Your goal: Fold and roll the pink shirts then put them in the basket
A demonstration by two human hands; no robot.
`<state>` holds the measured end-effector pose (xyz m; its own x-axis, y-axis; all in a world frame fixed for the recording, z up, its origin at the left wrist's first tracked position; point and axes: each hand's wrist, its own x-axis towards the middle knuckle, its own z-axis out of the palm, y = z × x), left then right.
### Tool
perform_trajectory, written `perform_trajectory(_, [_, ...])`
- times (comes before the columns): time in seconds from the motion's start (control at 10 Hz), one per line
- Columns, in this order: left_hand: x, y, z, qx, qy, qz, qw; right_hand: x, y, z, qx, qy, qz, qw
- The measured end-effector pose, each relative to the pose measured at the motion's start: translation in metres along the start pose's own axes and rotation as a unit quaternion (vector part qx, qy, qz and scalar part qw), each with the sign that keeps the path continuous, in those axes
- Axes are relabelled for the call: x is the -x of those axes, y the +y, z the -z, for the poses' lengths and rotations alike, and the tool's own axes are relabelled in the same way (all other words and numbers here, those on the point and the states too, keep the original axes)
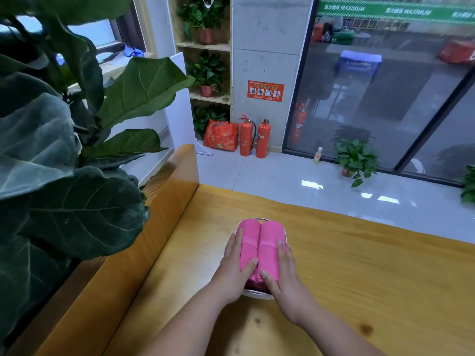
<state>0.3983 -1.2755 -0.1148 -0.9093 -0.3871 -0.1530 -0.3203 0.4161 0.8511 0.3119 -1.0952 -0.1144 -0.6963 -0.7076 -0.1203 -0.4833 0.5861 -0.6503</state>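
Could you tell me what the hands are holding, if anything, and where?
Nothing is gripped: the left hand and right hand press flat against the outer sides of the two rolled pink shirts in the basket, thumbs on top.

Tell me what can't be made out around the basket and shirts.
1. Basket: head view, mostly hidden by the pink rolls, left hand and right hand; only rim slivers show.
2. Anything beneath the rolls: hidden by them.
3. Wall sign text: head view, too small.
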Motion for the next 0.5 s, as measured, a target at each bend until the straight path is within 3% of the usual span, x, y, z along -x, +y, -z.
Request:
perform_trajectory(0.3, [0.006,0.013,0.006,-0.019,0.007,0.036,0.999,0.001,-0.003,0.012,-0.045,-0.011,-0.036,0.998])
perform_trajectory(0.5, [0.034,0.038,0.012,0.010,0.032,0.017,0.999,0.025,-0.022,0.031,-0.004,-0.024,-0.032,0.999])
